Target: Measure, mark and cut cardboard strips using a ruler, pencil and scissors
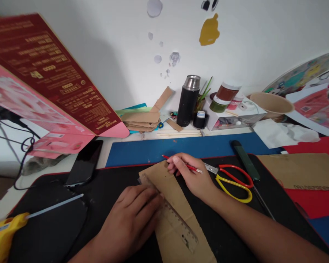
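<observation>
A clear plastic ruler lies lengthwise on a strip of brown cardboard, slanting down to the right. My left hand rests over the ruler's upper part, its fingers pressed together and gripping it against the cardboard; that part is mostly hidden. In my right hand is a slim red pencil, held between thumb and fingers. The pencil lies nearly level above the cardboard's far end, its pointed end to the left. Just right of this hand are scissors with one red and one yellow handle.
Beyond the scissors lies a dark green cutter. A yellow glue gun with a glue stick sits at left, near a black phone. A black thermos, paint jars and cardboard scraps line the wall. More cardboard lies at right.
</observation>
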`<state>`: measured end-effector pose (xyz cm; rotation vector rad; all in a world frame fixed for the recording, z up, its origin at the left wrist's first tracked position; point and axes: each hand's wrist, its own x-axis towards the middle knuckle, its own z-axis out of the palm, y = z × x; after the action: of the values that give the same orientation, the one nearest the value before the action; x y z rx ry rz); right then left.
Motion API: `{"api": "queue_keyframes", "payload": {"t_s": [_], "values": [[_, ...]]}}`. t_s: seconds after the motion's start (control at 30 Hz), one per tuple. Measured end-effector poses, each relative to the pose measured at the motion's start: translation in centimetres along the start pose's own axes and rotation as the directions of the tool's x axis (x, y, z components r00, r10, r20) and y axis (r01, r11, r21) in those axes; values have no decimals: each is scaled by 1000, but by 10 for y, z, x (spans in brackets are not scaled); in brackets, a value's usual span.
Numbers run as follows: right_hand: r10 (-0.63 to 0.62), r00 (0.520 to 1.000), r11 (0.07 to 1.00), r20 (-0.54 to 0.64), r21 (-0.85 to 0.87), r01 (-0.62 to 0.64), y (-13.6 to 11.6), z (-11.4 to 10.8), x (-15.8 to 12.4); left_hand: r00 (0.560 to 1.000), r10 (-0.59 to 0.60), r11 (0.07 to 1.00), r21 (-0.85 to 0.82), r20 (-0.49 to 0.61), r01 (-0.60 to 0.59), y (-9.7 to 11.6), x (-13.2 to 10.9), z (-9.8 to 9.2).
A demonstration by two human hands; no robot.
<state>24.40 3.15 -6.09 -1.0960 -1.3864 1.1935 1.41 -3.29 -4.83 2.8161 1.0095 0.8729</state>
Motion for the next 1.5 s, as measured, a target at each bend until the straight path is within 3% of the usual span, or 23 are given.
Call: {"api": "queue_keyframes", "payload": {"t_s": [0.83, 1.2, 1.5], "values": [[23, 1000, 1000, 0, 14, -23, -4, 1, 1, 996, 30, 999, -43, 85, -27, -4, -3, 7], [15, 1000, 1000, -2, -9, -15, -3, 1, 0, 998, -34, 997, -65, 61, 38, -5, -4, 7], [22, 1000, 1000, 0, -6, -22, -5, 1, 0, 990, -23, 1000, -11, 137, 25, -9, -5, 9]]}}
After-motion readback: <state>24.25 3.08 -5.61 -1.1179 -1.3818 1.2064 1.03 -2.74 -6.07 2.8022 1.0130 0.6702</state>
